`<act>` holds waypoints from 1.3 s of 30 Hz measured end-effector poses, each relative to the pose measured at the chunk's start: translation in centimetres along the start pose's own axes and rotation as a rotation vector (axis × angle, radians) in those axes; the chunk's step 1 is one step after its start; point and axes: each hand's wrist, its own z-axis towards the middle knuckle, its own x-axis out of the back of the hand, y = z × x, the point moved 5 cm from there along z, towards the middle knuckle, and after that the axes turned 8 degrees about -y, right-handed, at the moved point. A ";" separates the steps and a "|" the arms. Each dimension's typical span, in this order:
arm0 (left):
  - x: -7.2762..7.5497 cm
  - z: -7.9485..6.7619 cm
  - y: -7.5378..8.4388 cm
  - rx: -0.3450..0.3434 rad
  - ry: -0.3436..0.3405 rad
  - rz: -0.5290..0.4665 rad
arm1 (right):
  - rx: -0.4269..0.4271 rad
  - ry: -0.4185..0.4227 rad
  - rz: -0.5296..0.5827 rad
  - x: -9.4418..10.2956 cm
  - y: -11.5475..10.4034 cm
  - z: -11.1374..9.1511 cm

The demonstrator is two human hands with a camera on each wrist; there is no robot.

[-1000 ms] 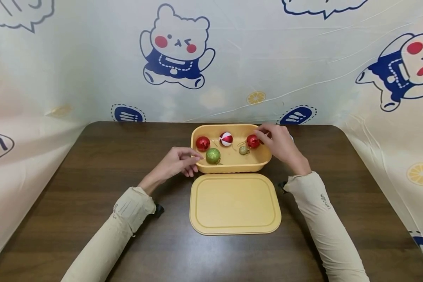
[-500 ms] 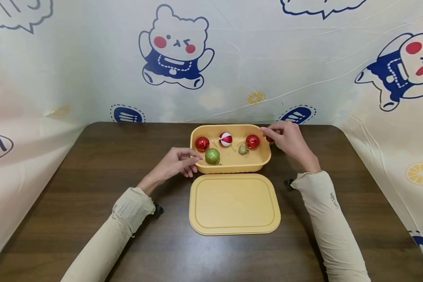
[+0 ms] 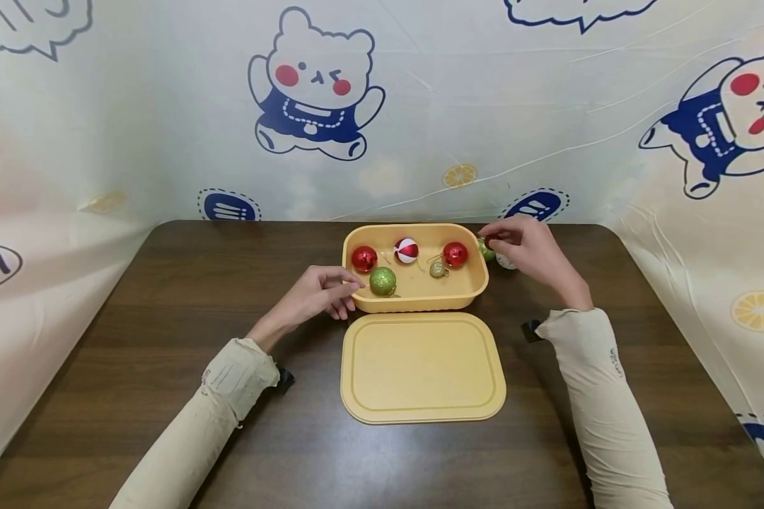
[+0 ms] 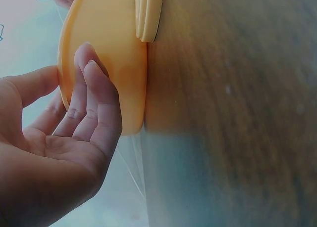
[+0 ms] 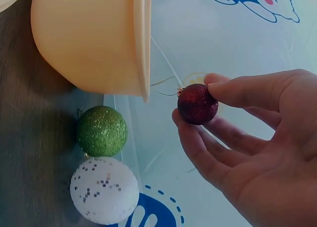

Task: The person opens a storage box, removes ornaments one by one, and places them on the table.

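Observation:
My right hand (image 3: 528,247) pinches a small dark red glitter bauble (image 5: 197,104) between thumb and fingers, above table level, just beyond the right end of a yellow plastic box (image 3: 414,304). A gold thread loop trails from its cap toward the box rim. Below it, a green glitter bauble (image 5: 102,131) and a white bauble with sequin dots (image 5: 104,190) lie beside the box. At the opposite end, my left hand (image 3: 321,291) holds the rim with thumb and finger, other fingers curled along the outer wall.
Inside the box lie red baubles (image 3: 364,259), a red-and-white one (image 3: 406,250), a green one (image 3: 383,281) and a tiny gold one (image 3: 438,269). The flat yellow lid (image 3: 423,367) lies in front on the dark wooden table (image 3: 184,311). A printed curtain (image 3: 420,106) hangs behind.
My right hand has moved right with the dark red bauble, from over the box's right end to outside it, exposing the green and white baubles. The left hand stays at the rim.

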 end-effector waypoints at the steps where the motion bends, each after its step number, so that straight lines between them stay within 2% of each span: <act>1: 0.0 0.0 0.0 -0.002 0.000 -0.001 | 0.001 0.007 0.008 0.1 0.1 -0.1; 6: -0.1 0.1 0.1 -0.007 -0.004 -0.001 | -0.003 0.061 0.027 0.9 0.5 -0.7; 18: -0.2 0.4 0.4 -0.017 -0.010 0.005 | 0.011 0.163 -0.025 2.3 1.0 -2.1; 25: 0.1 0.0 0.2 -0.016 -0.005 0.002 | -0.002 0.198 -0.048 2.2 2.0 -2.9; 39: 0.0 -0.1 -0.1 0.000 -0.010 0.007 | -0.081 0.272 -0.044 2.8 4.8 -4.3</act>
